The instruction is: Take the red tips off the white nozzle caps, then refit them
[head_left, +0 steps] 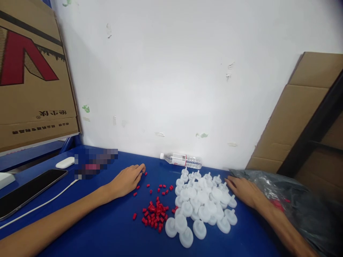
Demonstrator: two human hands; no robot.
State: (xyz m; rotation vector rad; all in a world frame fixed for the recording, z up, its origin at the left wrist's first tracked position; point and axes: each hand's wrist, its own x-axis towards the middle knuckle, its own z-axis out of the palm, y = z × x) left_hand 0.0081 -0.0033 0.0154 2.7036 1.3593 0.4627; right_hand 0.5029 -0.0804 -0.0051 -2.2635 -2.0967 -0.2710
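Observation:
My left hand (pixel 128 179) lies palm down on the blue table (pixel 107 228), fingers stretched toward a few scattered red caps, holding nothing. A heap of small red caps (pixel 154 213) sits just to its right and nearer me. Right of that lies a pile of white round disc-shaped plastic parts (pixel 201 203) with short stems. My right hand (pixel 242 191) rests flat at the pile's right edge, fingertips touching the white parts, nothing gripped.
A clear water bottle (pixel 182 160) lies by the white wall. A dark plastic bag (pixel 294 200) is under my right forearm. A phone (pixel 26 192), a white cable (pixel 40 205) and a small white case (pixel 65 162) lie at left. Cardboard boxes (pixel 29 78) flank both sides.

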